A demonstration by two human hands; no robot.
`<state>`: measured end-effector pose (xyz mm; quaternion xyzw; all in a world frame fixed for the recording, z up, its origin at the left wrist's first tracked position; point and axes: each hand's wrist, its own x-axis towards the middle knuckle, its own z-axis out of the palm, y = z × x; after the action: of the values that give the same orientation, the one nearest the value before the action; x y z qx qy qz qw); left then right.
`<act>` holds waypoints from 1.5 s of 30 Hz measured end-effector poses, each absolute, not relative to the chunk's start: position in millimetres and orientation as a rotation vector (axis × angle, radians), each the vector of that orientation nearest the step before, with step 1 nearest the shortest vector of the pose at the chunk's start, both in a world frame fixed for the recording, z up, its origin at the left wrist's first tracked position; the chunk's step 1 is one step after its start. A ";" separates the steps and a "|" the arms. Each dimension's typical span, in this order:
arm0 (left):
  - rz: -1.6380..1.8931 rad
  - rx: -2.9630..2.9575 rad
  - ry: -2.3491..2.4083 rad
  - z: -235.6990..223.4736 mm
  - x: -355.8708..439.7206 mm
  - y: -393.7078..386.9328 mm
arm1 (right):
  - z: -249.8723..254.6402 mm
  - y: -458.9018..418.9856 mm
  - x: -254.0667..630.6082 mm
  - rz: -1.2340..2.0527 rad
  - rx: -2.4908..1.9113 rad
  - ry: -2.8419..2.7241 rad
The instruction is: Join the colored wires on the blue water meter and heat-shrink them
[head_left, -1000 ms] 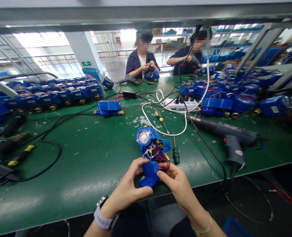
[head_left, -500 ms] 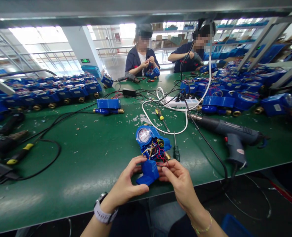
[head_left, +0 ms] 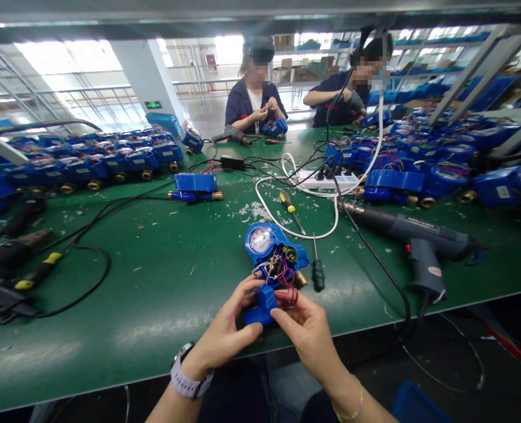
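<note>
A blue water meter (head_left: pixel 269 247) with a white dial lies open on the green table (head_left: pixel 163 276), its coloured wires (head_left: pixel 280 273) exposed. A blue plastic cover part (head_left: pixel 262 305) hangs from those wires at the table's near edge. My left hand (head_left: pixel 225 335) grips the cover from the left with thumb and fingers. My right hand (head_left: pixel 306 329) pinches it and the red wires from the right. A small dark screwdriver (head_left: pixel 316 273) lies just right of the meter.
A grey heat gun (head_left: pixel 419 235) with its black cable lies to the right. A yellow-handled screwdriver (head_left: pixel 290 207), a white power strip (head_left: pixel 326 182), and rows of blue meters (head_left: pixel 106 161) fill the table. Dark tools (head_left: pixel 13 258) lie at left. Two people work at the far side.
Both hands have drawn the blue cover slightly up and closer to the meter. My right hand's fingers have closed further over the cover.
</note>
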<state>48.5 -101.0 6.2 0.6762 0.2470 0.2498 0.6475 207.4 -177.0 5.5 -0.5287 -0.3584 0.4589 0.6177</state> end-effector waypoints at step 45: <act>0.581 1.574 0.878 -1.9 63.0 -74.5 | -2.3 -174.9 243.7 0.485 -1.621 -1.454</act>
<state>63.0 -74.5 -1.9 0.6746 0.3761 0.2492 0.5842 243.7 -174.9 -2.3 -0.6525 -0.5852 0.1954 0.4400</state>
